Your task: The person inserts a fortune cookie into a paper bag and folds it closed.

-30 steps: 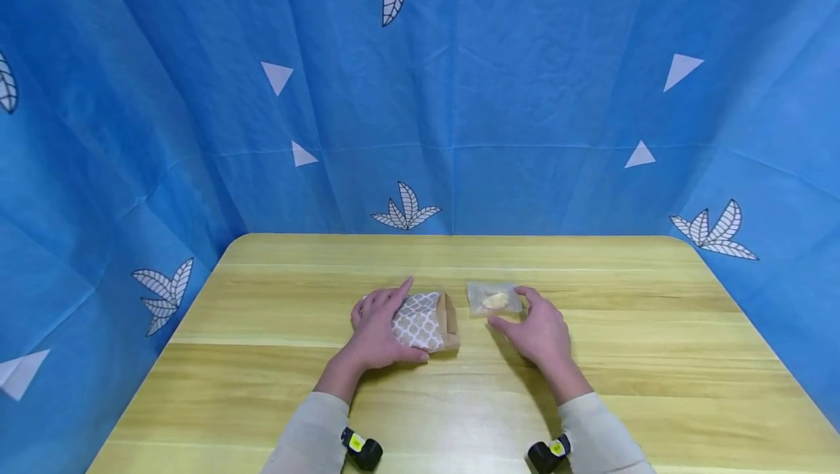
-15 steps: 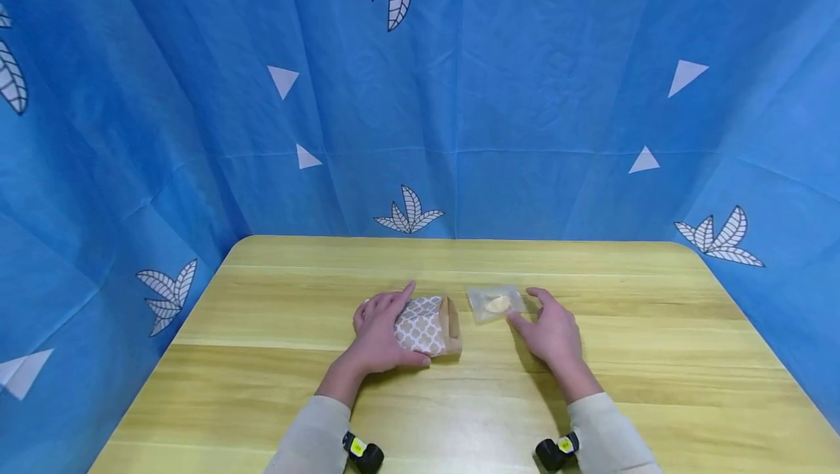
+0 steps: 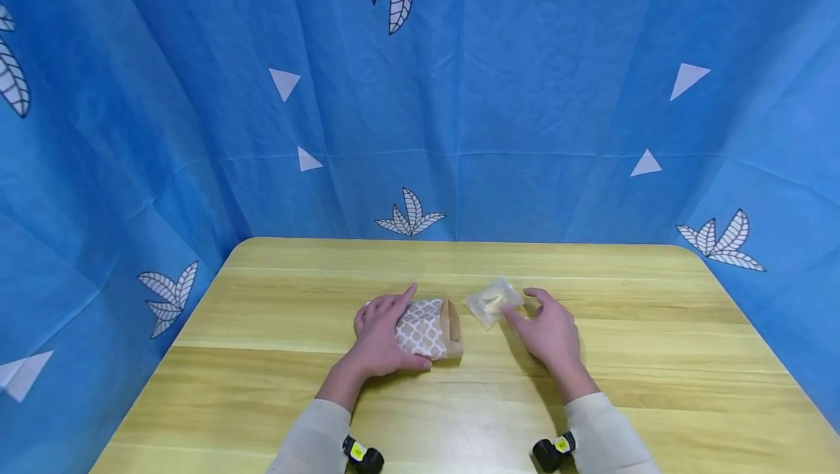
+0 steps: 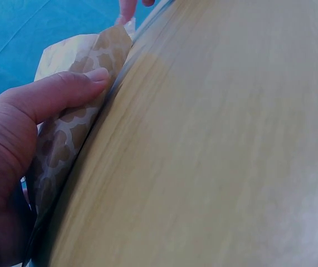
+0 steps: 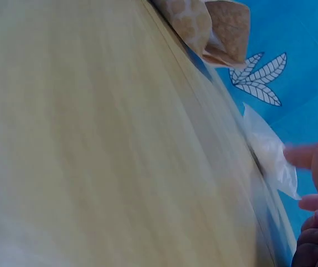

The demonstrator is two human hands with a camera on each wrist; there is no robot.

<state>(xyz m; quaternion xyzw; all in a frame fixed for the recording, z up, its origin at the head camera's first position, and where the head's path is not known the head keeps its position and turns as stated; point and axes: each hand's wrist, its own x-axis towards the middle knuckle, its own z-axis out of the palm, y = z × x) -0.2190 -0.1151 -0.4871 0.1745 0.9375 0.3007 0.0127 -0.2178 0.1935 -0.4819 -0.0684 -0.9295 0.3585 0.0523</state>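
A small brown paper bag (image 3: 423,329) with a white lattice print lies on its side, its mouth facing right. My left hand (image 3: 379,334) grips it, thumb along the near side and fingers over the far side, as the left wrist view also shows on the printed paper (image 4: 64,139). To the right of the mouth is a clear plastic sachet (image 3: 484,304) with a pale piece inside. My right hand (image 3: 550,328) is at the sachet, thumb touching its right side and index finger held apart from the thumb. In the right wrist view the thumb meets the sachet (image 5: 267,147).
Both hands work over a light wooden table (image 3: 262,386) with rounded far corners. A blue curtain (image 3: 525,95) with white leaf and triangle prints hangs behind and at the sides. A small black camera is strapped on each wrist.
The sachet has turned, now lying cornerwise and looking puckered. My right hand first drew back a little to the right, then its thumb came onto the sachet. The left hand keeps its grip.
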